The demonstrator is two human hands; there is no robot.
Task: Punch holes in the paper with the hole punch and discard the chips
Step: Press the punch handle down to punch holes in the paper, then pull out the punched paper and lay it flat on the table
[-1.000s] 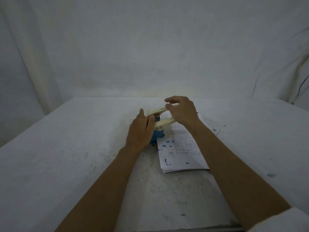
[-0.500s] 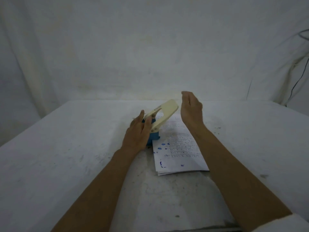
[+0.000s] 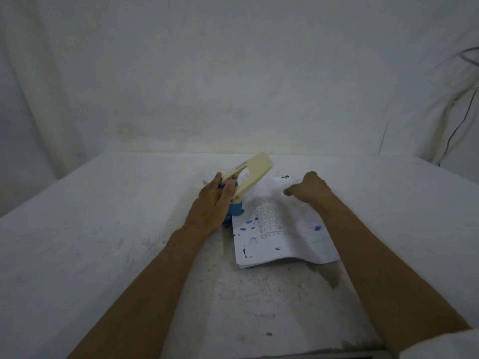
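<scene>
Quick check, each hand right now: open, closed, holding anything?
Left hand: closed around the blue base of the hole punch, lever up.
Right hand: on the paper at its far end; grip cannot be told.

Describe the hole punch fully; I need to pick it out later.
The hole punch has a cream lever, seemingly plastic, raised and tilted up toward the far right, hinged on a blue base. It stands on the white table at the paper's left edge. The left hand grips its near side, fingers on the hinge.
</scene>
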